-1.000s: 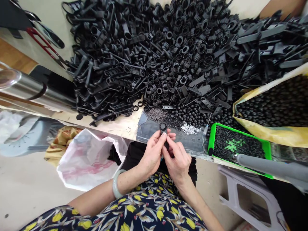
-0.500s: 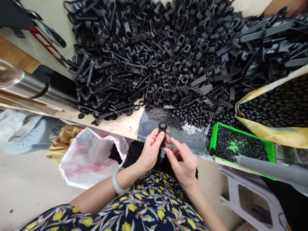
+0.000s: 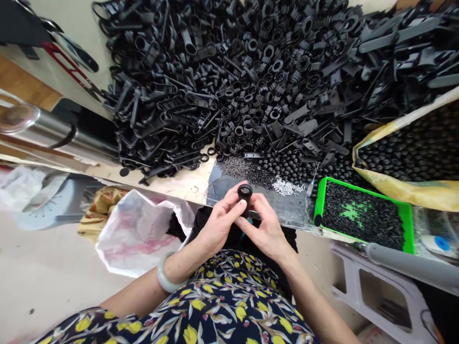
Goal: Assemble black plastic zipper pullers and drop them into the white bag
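A black plastic part with a round ring end (image 3: 245, 192) is held upright between both hands, close to the table's front edge. My left hand (image 3: 223, 220) grips it from the left, thumb across its front. From the right, the fingers of my right hand (image 3: 264, 228) close on its lower end, which is mostly hidden. Just beyond the hands lie tiny dark pieces (image 3: 234, 168), small black balls (image 3: 287, 165) and a small heap of white pins (image 3: 286, 186).
Large piles of black plastic parts (image 3: 172, 86) cover the back. At right are a green tray (image 3: 408, 227) of small black pieces and a yellow-edged sack (image 3: 405, 191). A metal flask (image 3: 46, 129) lies left; a white bag (image 3: 125, 239) hangs below the edge.
My right hand has moved in and closed on the lower end of the black part. The part's ring end now faces up more openly. The view has shifted slightly.
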Action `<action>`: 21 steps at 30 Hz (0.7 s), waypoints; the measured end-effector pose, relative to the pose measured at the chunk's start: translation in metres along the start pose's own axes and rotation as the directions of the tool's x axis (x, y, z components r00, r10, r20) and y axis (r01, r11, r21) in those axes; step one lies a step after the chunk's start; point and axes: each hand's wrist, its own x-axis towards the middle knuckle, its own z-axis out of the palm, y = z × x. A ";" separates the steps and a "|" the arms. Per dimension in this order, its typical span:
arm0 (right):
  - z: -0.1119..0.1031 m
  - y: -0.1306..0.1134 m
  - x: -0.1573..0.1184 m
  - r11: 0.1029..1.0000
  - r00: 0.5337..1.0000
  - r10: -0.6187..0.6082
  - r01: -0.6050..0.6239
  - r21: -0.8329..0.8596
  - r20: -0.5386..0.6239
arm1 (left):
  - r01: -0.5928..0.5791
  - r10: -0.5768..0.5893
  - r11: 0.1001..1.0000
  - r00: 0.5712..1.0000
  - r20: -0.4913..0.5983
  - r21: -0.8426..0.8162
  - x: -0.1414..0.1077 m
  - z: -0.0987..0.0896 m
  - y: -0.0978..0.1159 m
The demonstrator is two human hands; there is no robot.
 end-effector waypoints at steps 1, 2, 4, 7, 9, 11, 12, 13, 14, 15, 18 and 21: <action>-0.001 -0.003 0.003 1.000 1.000 -0.017 0.017 -0.014 0.026 | 0.014 -0.015 1.000 1.000 0.011 0.013 -0.001 -0.002 0.002; -0.002 -0.005 0.005 0.999 0.999 -0.030 0.030 -0.018 0.044 | 0.027 -0.027 0.999 0.999 0.020 0.021 -0.003 -0.003 0.004; -0.002 -0.007 0.007 0.998 0.997 -0.060 0.061 -0.016 0.052 | 0.025 -0.026 0.999 0.999 0.031 0.042 -0.005 -0.007 0.006; 0.005 -0.006 0.006 0.994 0.995 -0.104 0.104 -0.036 -0.005 | -0.055 0.050 0.991 0.998 0.043 0.121 -0.008 -0.012 0.004; 0.012 -0.005 0.003 0.994 0.993 -0.103 0.101 -0.038 -0.053 | -0.105 0.102 0.983 0.994 0.027 0.154 -0.009 -0.013 -0.001; 0.017 -0.005 0.001 0.997 0.993 -0.073 0.071 -0.020 -0.092 | -0.126 0.127 0.978 0.992 0.004 0.165 -0.009 -0.015 -0.006; 0.018 -0.005 0.000 0.999 0.994 -0.049 0.049 0.002 -0.101 | -0.128 0.129 0.977 0.992 0.007 0.171 -0.008 -0.017 -0.007; 0.018 -0.005 0.000 0.999 0.995 -0.022 0.026 0.039 -0.094 | -0.127 0.124 0.975 0.992 0.028 0.180 -0.007 -0.020 -0.006; 0.018 -0.004 -0.001 0.996 0.998 0.006 -0.001 0.091 -0.062 | -0.124 0.112 0.974 0.991 0.071 0.191 -0.005 -0.025 -0.005; 0.016 -0.003 -0.002 0.987 1.000 0.031 -0.031 0.156 -0.001 | -0.117 0.092 0.973 0.987 0.133 0.200 -0.002 -0.030 -0.002; 0.007 0.003 -0.006 0.931 0.966 0.076 -0.157 0.329 0.246 | -0.067 -0.016 0.971 0.939 0.344 0.228 0.009 -0.050 0.011; -0.006 0.015 -0.004 0.967 0.980 0.082 -0.122 0.223 0.179 | -0.048 -0.074 0.956 0.915 0.396 0.291 0.021 -0.068 0.023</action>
